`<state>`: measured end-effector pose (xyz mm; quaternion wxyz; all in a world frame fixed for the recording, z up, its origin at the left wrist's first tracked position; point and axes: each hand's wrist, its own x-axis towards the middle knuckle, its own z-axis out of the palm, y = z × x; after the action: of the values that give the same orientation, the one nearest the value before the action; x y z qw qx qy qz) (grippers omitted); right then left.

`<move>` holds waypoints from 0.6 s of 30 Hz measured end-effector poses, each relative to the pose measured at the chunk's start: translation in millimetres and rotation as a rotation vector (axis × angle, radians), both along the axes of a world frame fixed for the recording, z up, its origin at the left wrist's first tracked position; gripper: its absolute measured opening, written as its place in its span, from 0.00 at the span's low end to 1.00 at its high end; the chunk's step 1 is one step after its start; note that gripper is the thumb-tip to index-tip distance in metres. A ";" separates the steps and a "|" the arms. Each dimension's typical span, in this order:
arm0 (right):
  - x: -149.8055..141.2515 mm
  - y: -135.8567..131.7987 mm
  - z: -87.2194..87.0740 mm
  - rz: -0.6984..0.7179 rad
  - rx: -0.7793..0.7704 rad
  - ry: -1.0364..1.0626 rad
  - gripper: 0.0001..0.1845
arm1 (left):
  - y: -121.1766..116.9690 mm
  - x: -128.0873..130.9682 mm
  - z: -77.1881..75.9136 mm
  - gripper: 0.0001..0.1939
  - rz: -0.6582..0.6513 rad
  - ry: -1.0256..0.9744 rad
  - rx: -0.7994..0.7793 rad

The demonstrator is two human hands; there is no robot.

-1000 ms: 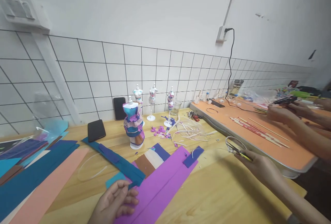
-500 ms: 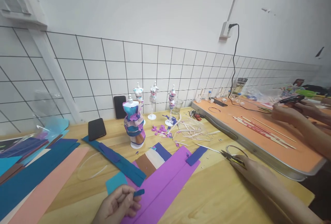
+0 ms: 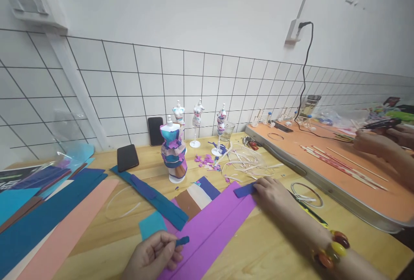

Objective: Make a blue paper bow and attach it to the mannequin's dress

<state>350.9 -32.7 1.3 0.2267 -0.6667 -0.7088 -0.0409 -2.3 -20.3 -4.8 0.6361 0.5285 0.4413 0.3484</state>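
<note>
My left hand [image 3: 155,255] is closed in a pinch on a small folded piece of teal crepe paper [image 3: 183,240], above the near end of a long purple paper strip [image 3: 210,232]. My right hand [image 3: 270,190] has its fingers together on the right end of a dark blue paper strip [image 3: 244,190], which lies across the far end of the purple one. Partly hidden behind my right forearm lies a tool with yellow-and-black handles [image 3: 311,212]. A small dress form wrapped in coloured paper [image 3: 174,155] stands beyond the papers.
More small dress forms [image 3: 198,118] stand near the wall. Paper strips [image 3: 64,211] cover the left side, near two phones [image 3: 127,158]. Pale strip scraps [image 3: 246,161] and a wire ring [image 3: 307,194] lie right. Another person's hands [image 3: 371,144] hold a dark tool over the orange table [image 3: 343,150].
My right hand has let go of the yellow-and-black tool and moved left onto the dark blue strip. My left hand still pinches the teal piece. The view has shifted slightly.
</note>
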 end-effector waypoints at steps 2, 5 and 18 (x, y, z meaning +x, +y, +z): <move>3.1 4.0 -0.6 -0.017 -0.001 0.119 0.10 | 0.0 -0.1 -0.6 0.20 0.005 -0.012 -0.003; 15.9 4.2 5.2 -0.066 -0.002 0.324 0.14 | 0.5 0.1 -2.3 0.20 0.016 -0.024 -0.005; -54.6 -13.1 24.9 0.237 0.065 0.116 0.12 | 8.3 -5.7 -0.2 0.17 0.079 -0.136 -0.117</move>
<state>296.3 -45.7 26.2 0.2920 -0.5717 -0.7667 0.0020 -8.0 -12.0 -5.0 0.6802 0.4479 0.4370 0.3819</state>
